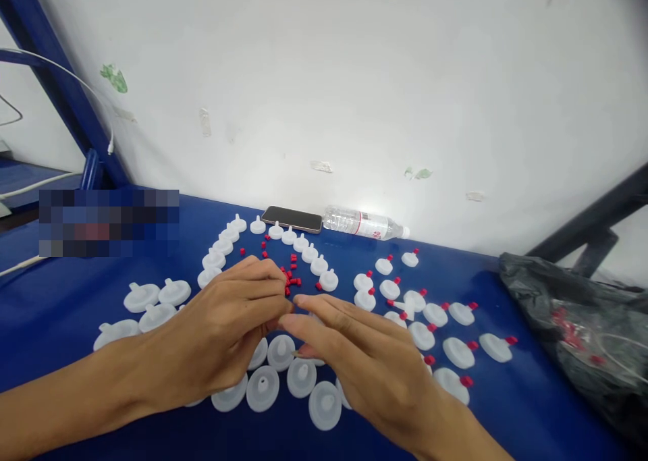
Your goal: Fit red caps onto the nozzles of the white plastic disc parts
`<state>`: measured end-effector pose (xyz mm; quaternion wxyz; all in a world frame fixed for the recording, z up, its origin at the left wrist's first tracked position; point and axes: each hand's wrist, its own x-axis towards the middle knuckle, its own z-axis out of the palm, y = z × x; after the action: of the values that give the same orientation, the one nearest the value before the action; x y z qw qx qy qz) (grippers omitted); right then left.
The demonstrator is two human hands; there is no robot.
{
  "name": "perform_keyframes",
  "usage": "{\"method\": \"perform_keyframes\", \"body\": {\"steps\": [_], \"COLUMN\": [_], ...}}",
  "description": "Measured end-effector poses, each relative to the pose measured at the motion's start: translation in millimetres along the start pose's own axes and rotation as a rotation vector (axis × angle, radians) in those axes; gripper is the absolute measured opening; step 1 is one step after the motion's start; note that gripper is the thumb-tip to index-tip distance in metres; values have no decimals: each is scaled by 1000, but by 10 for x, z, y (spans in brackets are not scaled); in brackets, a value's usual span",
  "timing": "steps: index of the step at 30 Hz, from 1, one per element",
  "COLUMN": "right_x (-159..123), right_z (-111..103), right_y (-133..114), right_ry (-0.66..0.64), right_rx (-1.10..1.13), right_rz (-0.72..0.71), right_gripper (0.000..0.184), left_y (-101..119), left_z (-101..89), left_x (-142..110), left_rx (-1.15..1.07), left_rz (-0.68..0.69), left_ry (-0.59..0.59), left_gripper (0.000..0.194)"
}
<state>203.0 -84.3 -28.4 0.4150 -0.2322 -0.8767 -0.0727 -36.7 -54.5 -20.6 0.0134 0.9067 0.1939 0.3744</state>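
Across the left of the frame, plain white caps lie on the blue table near the left hand, its fingers curled. Small red pieces lie at centre, just beyond close-set fingertips, where fine two-handed work calls for precision; the right hand reaches in, fingers extended, either grip's contents hidden, beside red-tipped caps.

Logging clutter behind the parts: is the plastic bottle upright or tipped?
Tipped: the plastic bottle lies on its side along the foot of the wall, its white cap pointing right.
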Motion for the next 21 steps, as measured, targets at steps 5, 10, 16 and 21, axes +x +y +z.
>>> {"method": "perform_keyframes", "body": {"steps": [5,10,16,21], "right_x": [43,34,39,55], "right_z": [-15,-31,-218,-413], "right_y": [-29,48,257,423], "right_ry": [6,-32,-23,106], "right_rx": [-58,-2,-92,-184], "right_rz": [-45,-19,228,332], "right_gripper": [29,31,27,10], "left_y": [37,3,-181,-273], "left_z": [-21,40,24,-115], "left_x": [25,32,2,-79], "left_rx": [-104,-120,171,190], "left_rz": [-33,-81,-84,-172], "left_ry": [-28,-26,-110,-181], "left_gripper": [30,24,28,44]}}
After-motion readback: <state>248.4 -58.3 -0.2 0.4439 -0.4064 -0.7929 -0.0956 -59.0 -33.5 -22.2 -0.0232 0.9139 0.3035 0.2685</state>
